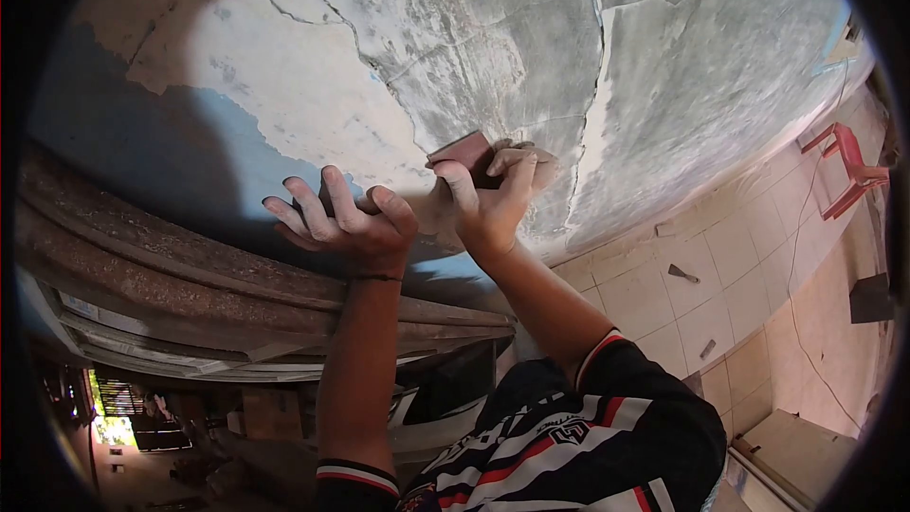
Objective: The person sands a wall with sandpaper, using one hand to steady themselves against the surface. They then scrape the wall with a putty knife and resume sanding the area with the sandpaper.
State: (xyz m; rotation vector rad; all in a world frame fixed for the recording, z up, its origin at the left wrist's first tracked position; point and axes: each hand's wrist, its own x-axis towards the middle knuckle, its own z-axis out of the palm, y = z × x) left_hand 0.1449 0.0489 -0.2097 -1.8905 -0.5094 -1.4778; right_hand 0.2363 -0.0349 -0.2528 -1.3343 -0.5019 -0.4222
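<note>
My right hand [493,199] grips a flat reddish-brown sanding sheet [466,155], pressed to the cracked plaster wall [455,47]. The thumb and fingers hold its edges, and whatever lies behind it is partly hidden. To the left, my left hand [351,218] is raised palm up near the wall with its fingers apart and nothing in it. Pale dust coats the fingers of both hands. Long cracks run down the wall on either side of the sheet, and blue paint shows at the left.
Brown wooden beams [171,237] run below the wall at left. On the tiled floor [645,303] lie a scraper [682,273] and a small block [708,350]. A red plastic stool [848,171] stands at right, near a thin cable [792,299].
</note>
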